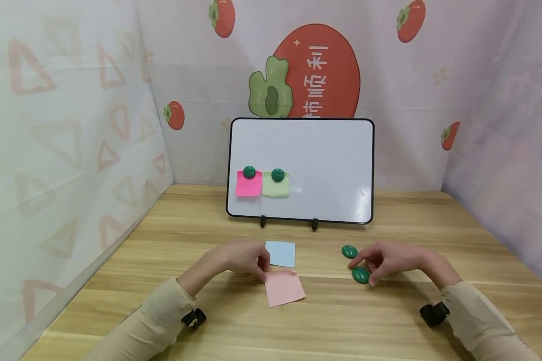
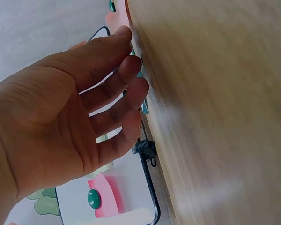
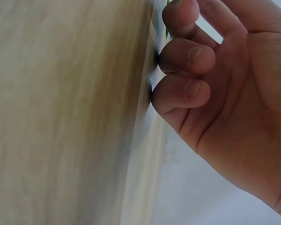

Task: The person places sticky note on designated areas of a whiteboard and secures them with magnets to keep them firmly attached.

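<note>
My left hand pinches the upper left corner of a pink sticky note between thumb and index finger. In the left wrist view the other fingers are loosely bent above the tabletop. Just beyond that note lies a light blue sticky note. On the right, my right hand has its index finger and thumb on either side of a round green magnet, gripping it at the table. A second green magnet sits just past the index fingertip. The right wrist view shows the remaining fingers curled against the wood.
At the back stands a whiteboard on small black feet. A bright pink note and a pale green note hang at its lower left, each under a green magnet. Printed cloth walls surround the wooden table.
</note>
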`<action>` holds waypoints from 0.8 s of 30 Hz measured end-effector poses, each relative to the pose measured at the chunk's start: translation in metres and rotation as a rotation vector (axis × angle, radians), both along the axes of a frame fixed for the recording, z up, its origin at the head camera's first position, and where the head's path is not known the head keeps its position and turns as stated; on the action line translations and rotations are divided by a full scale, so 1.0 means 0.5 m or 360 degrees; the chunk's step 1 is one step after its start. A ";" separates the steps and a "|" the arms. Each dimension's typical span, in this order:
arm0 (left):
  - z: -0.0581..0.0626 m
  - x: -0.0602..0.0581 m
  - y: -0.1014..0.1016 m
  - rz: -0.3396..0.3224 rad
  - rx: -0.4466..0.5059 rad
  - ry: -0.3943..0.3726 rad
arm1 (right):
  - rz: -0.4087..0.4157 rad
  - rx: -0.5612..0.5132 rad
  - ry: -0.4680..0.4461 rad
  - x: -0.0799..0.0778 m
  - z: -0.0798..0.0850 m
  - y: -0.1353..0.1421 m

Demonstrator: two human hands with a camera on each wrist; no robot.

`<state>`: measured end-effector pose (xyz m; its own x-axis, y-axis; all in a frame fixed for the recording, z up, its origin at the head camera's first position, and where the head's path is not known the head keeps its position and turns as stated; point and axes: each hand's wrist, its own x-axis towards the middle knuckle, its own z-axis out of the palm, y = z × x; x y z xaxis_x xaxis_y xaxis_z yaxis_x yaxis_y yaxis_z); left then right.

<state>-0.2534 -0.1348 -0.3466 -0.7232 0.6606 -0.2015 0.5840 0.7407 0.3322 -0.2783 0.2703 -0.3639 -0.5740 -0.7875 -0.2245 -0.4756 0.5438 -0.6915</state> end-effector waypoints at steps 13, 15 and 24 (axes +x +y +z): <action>-0.012 -0.011 -0.005 -0.0027 0.0050 -0.0032 | 0.0059 0.0001 -0.0024 -0.010 -0.011 0.006; -0.012 -0.011 -0.005 -0.0034 0.0056 -0.0035 | 0.0045 -0.0006 -0.0032 -0.008 -0.011 0.005; -0.012 -0.011 -0.002 -0.0067 0.0053 -0.0065 | 0.0023 -0.0052 -0.0081 -0.002 -0.006 0.003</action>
